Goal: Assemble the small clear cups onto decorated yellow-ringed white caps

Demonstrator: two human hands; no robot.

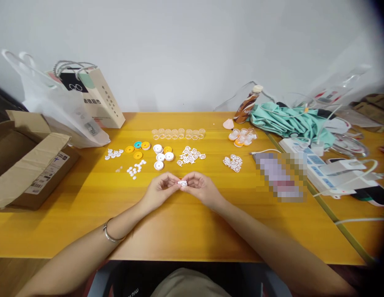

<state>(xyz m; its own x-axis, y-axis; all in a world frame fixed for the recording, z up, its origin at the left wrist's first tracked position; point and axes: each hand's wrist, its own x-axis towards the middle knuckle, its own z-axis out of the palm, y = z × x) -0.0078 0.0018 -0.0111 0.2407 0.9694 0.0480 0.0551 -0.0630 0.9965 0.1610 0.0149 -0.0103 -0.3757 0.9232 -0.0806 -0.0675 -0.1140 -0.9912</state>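
Observation:
Between the fingertips of my left hand (pixel 162 187) and my right hand (pixel 201 187) is a small white openwork plastic piece (pixel 183 183). Both hands pinch it just above the table, and a bit of orange shows behind it. Beyond my fingers lies a pile of similar white openwork pieces (pixel 191 155), with a second group (pixel 233 163) farther right. White round caps (pixel 159 165) and orange caps (pixel 138 155) stand left of the pile, with one teal cap (pixel 137 144). Small white discs (pixel 136 169) are scattered at the left.
A row of clear cups (pixel 178 134) stands toward the wall. Assembled clear-and-orange pieces (pixel 241 137) sit near a brown bottle (pixel 248 105). A cardboard box (pixel 46 181) and bags (pixel 102 99) occupy the left; a teal umbrella (pixel 287 121), a power strip (pixel 315 165) and a blurred-out flat object (pixel 280 177) lie right.

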